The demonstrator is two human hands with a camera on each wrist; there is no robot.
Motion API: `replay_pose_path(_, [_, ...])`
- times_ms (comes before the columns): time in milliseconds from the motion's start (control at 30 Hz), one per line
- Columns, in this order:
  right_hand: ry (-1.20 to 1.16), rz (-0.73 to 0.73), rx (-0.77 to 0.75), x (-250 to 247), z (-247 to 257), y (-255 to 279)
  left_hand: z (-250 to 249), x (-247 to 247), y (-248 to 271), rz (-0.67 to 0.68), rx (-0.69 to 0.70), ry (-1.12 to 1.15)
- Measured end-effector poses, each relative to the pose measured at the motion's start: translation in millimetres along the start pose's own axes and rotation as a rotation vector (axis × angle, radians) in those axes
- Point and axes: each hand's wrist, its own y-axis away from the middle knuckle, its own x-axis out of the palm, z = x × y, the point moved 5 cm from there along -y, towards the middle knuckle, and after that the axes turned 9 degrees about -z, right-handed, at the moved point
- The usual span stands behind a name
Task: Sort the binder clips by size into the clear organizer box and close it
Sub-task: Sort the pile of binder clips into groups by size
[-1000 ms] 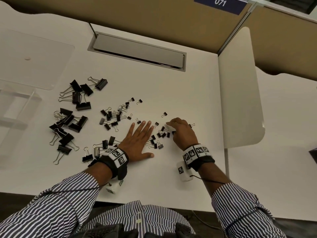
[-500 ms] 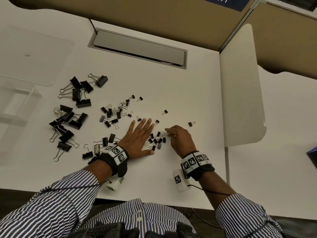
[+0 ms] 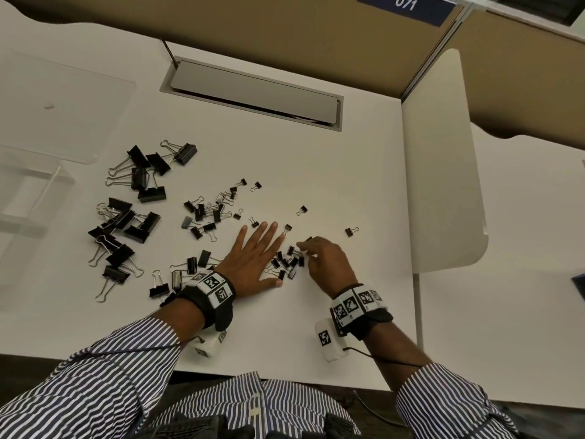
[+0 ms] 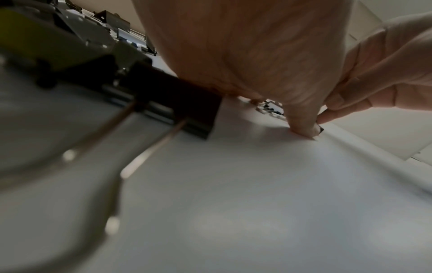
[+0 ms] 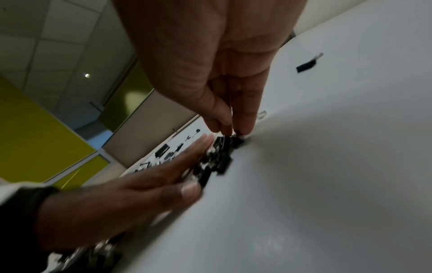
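White desk (image 3: 316,153): right hand (image 3: 329,261) seemingly pinches small clip (image 3: 308,239).

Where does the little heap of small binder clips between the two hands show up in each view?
Head: heap of small clips at centre, between the flat left hand and the right hand.
Left wrist: only a glimpse, upper middle, past the palm.
Right wrist: at centre, below the right fingertips.
Shared landmark: the left thumb, beside the heap.
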Motion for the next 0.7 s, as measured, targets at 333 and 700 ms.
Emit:
replay_pose_path(333, [0.142,0.002,-0.036,3.7,-6.4,-1.7,1.7,1.1,0.1,-0.031,0.008,0.002])
replay_pose_path(700, [0.128,-0.186,0.089,-32.2,-50.3,-16.4,2.1,-3.4,2.7,0.002,0.029,0.071])
